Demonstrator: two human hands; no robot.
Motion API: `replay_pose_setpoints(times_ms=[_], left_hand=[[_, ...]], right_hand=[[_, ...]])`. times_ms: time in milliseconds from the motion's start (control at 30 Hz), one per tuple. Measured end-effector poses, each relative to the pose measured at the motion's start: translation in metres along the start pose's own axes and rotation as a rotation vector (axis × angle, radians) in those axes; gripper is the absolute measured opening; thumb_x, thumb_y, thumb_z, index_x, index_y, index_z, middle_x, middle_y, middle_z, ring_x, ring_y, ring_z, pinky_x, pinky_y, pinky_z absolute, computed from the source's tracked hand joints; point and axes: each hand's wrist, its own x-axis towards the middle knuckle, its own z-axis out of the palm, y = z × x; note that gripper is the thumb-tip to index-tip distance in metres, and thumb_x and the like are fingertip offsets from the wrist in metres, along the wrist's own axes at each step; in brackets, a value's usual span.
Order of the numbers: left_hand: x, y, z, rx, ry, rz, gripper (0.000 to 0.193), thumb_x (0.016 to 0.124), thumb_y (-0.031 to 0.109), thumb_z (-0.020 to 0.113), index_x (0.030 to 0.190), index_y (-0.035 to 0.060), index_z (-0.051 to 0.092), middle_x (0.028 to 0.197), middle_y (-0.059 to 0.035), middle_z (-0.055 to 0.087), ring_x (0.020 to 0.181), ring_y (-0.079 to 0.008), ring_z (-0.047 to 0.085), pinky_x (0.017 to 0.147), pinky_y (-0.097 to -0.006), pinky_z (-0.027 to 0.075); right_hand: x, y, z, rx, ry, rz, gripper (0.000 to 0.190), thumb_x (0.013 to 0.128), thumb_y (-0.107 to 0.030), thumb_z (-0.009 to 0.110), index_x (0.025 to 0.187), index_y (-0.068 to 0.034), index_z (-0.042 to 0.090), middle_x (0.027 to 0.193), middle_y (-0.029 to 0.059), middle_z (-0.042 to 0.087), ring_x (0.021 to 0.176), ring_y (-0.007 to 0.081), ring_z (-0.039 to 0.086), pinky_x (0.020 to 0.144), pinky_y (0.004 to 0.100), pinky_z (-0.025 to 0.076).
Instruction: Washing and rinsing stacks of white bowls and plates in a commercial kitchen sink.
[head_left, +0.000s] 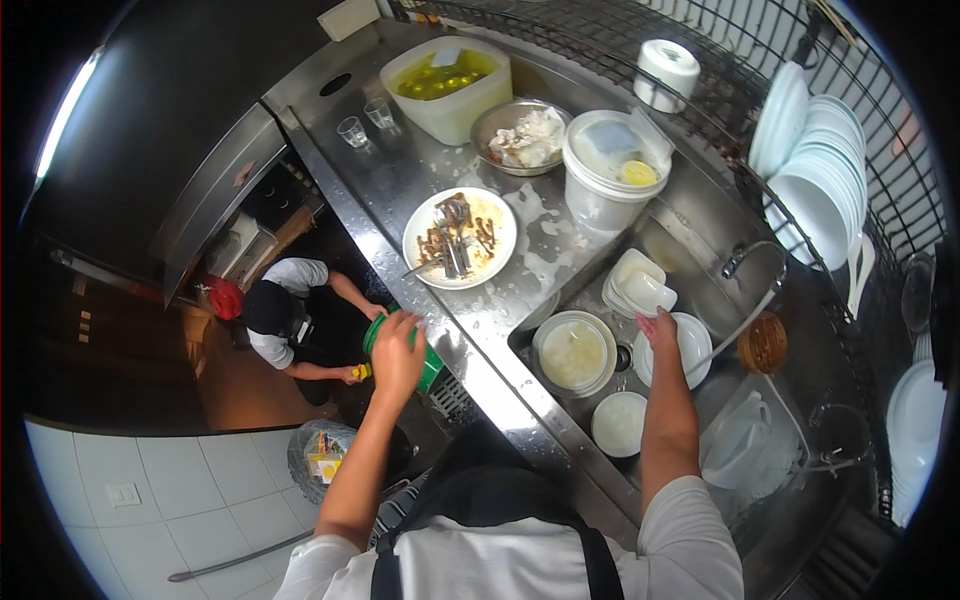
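My right hand (658, 330) is at the sink, its fingers on the edge of a small white bowl (648, 293) that rests on a stack of white dishes (616, 289). Beneath that wrist lies a round white plate (694, 341). Over the counter's front edge, my left hand (397, 352) is raised with bent fingers; whether it holds anything is not clear. To its upper right, a white plate (491, 264) bears food scraps, forks and other cutlery. A metal pot with cloudy liquid (574, 354) and a white bowl (619, 424) sit lower in the sink.
A co-worker (281, 315) bends at the left beside a green container (431, 369). On the steel counter stand a tub of yellow-green liquid (448, 112), two glasses, a metal bowl of crumpled tissues (525, 166) and a white bucket (604, 199). A wire rack (720, 124) with dishes runs above the sink.
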Motion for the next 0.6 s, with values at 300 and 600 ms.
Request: replay_pose_setpoints(times_ms=[300,600], left_hand=[[0.128,-0.062,0.108,0.407,-0.147,0.104,0.014,0.076,0.016,0.070,0.086,0.0060,0.070,0.092,-0.0152,0.067,0.088,-0.0286,0.063,0.076,-0.0410,0.050],[0.133,-0.090,0.159,0.366,-0.225,-0.056,0.028,0.078,0.032,0.072,0.077,0.0043,0.071,0.081,-0.0156,0.069,0.075,-0.0304,0.069,0.067,-0.0411,0.055]], right_hand=[[-0.130,0.044,0.001,-0.552,-0.085,-0.207,0.028,0.087,-0.015,0.059,0.111,-0.001,0.063,0.086,0.0106,0.067,0.069,0.0217,0.069,0.055,0.0315,0.055],[-0.246,0.108,0.145,-1.014,-0.173,-0.657,0.020,0.091,-0.022,0.064,0.095,-0.004,0.070,0.082,0.0093,0.069,0.067,0.0194,0.066,0.059,0.0315,0.050]])
